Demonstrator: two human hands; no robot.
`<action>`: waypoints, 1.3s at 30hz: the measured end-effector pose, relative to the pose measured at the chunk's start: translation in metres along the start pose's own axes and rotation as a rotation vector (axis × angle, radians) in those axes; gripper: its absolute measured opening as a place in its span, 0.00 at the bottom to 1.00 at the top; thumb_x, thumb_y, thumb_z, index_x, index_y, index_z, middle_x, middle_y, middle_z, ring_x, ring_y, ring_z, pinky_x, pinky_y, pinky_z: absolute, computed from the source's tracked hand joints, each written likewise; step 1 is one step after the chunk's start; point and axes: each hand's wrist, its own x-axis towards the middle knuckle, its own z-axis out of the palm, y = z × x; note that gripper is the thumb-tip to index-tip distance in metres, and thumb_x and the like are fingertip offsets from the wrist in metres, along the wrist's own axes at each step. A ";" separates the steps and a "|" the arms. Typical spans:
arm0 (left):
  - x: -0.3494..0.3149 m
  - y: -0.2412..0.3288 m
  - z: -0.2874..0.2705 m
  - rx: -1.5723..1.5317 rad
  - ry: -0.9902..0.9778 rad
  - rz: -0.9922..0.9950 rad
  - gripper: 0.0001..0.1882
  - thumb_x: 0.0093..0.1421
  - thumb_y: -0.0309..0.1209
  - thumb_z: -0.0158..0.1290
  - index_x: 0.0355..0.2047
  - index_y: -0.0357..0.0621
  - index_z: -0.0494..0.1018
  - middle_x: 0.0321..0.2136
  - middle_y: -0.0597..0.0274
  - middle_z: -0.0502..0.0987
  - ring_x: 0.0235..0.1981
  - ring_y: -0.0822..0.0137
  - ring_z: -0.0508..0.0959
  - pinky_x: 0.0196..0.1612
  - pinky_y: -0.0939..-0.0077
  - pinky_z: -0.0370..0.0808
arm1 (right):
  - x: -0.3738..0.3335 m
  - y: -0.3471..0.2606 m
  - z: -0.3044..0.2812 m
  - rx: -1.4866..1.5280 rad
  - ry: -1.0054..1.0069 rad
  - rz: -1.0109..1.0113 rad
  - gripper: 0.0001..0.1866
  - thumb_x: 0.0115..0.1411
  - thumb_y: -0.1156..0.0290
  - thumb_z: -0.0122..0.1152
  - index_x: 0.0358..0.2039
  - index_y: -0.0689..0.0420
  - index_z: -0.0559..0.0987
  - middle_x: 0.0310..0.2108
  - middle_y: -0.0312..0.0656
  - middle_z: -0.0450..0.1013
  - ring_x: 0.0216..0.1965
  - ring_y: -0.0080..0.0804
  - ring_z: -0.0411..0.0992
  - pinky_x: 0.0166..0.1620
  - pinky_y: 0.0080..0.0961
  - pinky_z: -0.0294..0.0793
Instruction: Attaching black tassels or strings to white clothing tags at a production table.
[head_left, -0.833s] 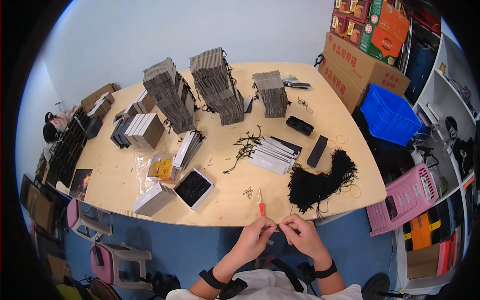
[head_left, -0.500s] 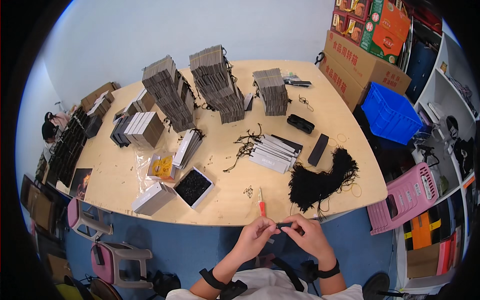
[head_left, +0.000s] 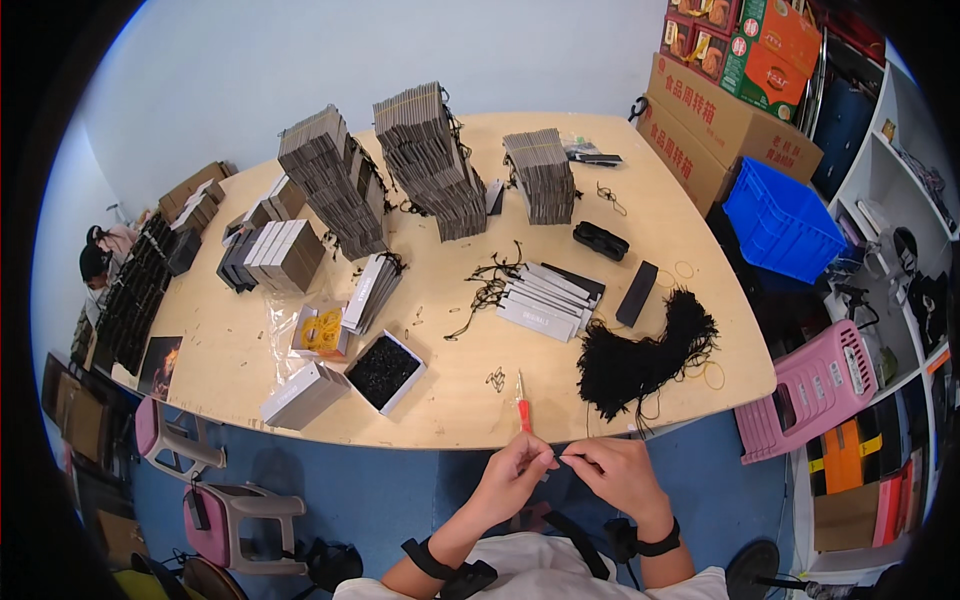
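Observation:
My left hand (head_left: 512, 474) and my right hand (head_left: 622, 478) are close together just off the table's near edge. Both have their fingertips pinched, with a small dark thing (head_left: 560, 453) between them, too small to tell its kind. Just beyond my left hand lies a red-handled tool with a thin pointed tip (head_left: 523, 410). A few small metal clips (head_left: 496, 379) are beside it. To the right spreads a thick bundle of black cords (head_left: 640, 365). Farther in lie grey-white tags with black strings (head_left: 540, 308).
Tall stacks of grey tags (head_left: 425, 165) stand at the back of the wooden table (head_left: 450, 400). At left are a box of black bits (head_left: 385, 373) and a box of yellow rubber bands (head_left: 322, 332). A blue crate (head_left: 782, 220) and pink stool (head_left: 815, 390) flank the right edge.
My right hand's fingers have drawn tighter into a pinch, and less of the dark thing shows between the hands. The table's contents sit slightly higher in view.

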 end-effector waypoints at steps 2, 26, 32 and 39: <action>0.000 -0.006 0.001 0.023 0.026 0.059 0.06 0.68 0.27 0.49 0.39 0.36 0.69 0.32 0.60 0.78 0.35 0.75 0.78 0.38 0.80 0.74 | 0.000 -0.004 0.000 0.011 -0.007 0.048 0.06 0.54 0.73 0.67 0.32 0.58 0.81 0.17 0.38 0.72 0.16 0.28 0.68 0.22 0.22 0.66; -0.006 0.018 0.012 0.287 0.054 0.122 0.04 0.63 0.20 0.52 0.38 0.31 0.72 0.32 0.57 0.80 0.38 0.71 0.81 0.44 0.77 0.76 | -0.011 0.000 0.002 0.164 -0.136 0.276 0.08 0.59 0.73 0.61 0.39 0.58 0.77 0.20 0.42 0.75 0.20 0.33 0.74 0.24 0.24 0.70; -0.008 0.014 0.011 0.326 0.066 0.121 0.04 0.62 0.19 0.52 0.37 0.31 0.73 0.33 0.55 0.81 0.37 0.70 0.82 0.42 0.77 0.77 | -0.013 0.000 0.008 0.112 -0.077 0.218 0.06 0.59 0.72 0.61 0.36 0.58 0.77 0.21 0.40 0.76 0.20 0.34 0.75 0.25 0.26 0.71; -0.010 0.027 0.014 0.524 0.031 0.201 0.06 0.60 0.19 0.54 0.38 0.32 0.73 0.32 0.54 0.80 0.35 0.69 0.82 0.39 0.78 0.76 | -0.014 0.004 0.010 0.045 -0.068 0.126 0.04 0.60 0.72 0.59 0.35 0.57 0.76 0.22 0.39 0.77 0.22 0.36 0.77 0.25 0.27 0.71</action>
